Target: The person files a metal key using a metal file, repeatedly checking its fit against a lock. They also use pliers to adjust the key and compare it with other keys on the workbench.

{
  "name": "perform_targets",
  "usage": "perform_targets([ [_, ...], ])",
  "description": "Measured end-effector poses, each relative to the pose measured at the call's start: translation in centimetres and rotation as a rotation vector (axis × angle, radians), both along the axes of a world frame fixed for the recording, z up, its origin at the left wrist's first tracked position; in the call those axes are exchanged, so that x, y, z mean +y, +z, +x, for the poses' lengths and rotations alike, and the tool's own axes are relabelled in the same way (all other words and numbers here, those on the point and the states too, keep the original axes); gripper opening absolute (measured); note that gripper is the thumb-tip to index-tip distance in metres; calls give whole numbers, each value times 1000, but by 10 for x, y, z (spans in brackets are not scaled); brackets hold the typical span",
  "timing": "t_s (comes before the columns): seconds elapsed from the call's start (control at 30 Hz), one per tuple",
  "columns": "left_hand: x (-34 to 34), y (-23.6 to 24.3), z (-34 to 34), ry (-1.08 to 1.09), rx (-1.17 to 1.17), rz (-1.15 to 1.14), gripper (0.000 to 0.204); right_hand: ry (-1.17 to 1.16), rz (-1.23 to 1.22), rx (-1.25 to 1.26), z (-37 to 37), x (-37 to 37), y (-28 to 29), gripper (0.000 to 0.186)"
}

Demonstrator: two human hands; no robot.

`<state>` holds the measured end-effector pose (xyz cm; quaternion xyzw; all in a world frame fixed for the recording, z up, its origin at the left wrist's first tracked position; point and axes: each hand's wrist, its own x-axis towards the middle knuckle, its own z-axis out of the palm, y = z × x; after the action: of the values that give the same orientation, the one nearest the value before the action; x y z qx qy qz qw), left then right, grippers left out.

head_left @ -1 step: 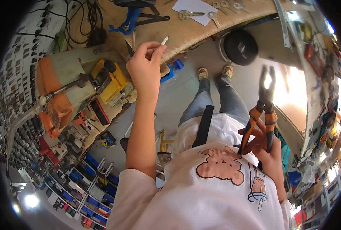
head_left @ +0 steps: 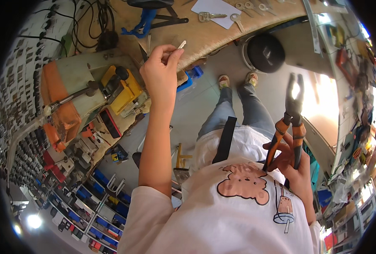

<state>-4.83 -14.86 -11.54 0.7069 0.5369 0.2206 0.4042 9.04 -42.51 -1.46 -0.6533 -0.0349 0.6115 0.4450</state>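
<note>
My left hand [head_left: 160,72] is raised over the front edge of the wooden workbench [head_left: 196,40]. Its thumb and fingers pinch a small pale metal key [head_left: 182,44], whose blade sticks out to the upper right; the rest is hidden by the fingers. Low on the right, my right hand [head_left: 297,169] grips a pair of pliers [head_left: 293,111] with orange and black handles. The pliers point away from me, their jaws slightly parted with nothing visible between them. On the bench, a larger key [head_left: 211,16] and a round-headed key [head_left: 237,22] lie on or partly over white paper [head_left: 222,7].
A machine with a yellow part [head_left: 126,91] and orange panels stands left of my forearm. A black round stool [head_left: 266,52] is beyond my feet. Several more keys lie at the bench's far side. Blue bins [head_left: 97,190] fill racks at lower left; a cluttered shelf runs along the right.
</note>
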Motion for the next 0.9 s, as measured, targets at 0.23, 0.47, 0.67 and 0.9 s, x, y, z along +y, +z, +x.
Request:
perform_targets([
  [0.23,15,1,-6,-79,329,461,19,15,-7,-9,2,3,2,70],
  [0.47,1,19,20,-166,69,283,17,-82,-46,-14,14,-9,1,65],
  [0.67,-21,4,150,-434,-77,355,12,-14,-37,-12,33,-24,-6,47],
  [0.9,7,-16,233,-564,252,650,19,-201,-38,50,62,-45,-3,57],
])
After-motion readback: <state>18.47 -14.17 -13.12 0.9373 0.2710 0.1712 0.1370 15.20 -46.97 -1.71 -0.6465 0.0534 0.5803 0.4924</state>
